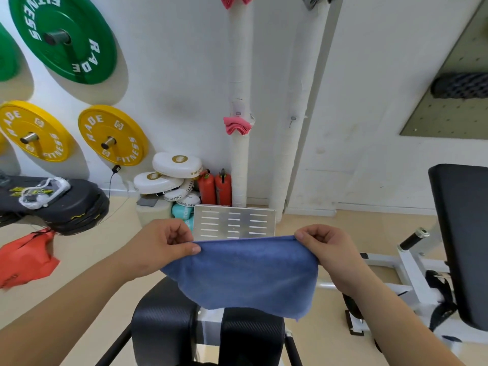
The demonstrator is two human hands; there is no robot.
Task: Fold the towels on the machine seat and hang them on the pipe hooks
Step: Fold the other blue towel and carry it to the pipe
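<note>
A blue towel (243, 273) hangs stretched between my two hands above the black padded machine seat (163, 326). My left hand (161, 244) pinches its top left corner, my right hand (319, 244) pinches its top right corner. The towel's lower edge droops over the seat pads. On the white wrapped pipe (239, 75) against the wall, a folded pink towel (236, 126) hangs from a hook at mid height. Another pink towel (236, 0) hangs higher at the frame's top. A second white pipe (298, 101) to the right carries a bare hook (291, 120) and a grey towel (313, 1) at the top.
A metal foot plate (233, 224) stands behind the towel. Red extinguishers (215, 188) and white boxing pads (169, 178) sit at the pipe's base. Green and yellow weight plates (113, 134) hang on the left wall. A black bench (462, 233) stands right, an orange bag (23, 257) left.
</note>
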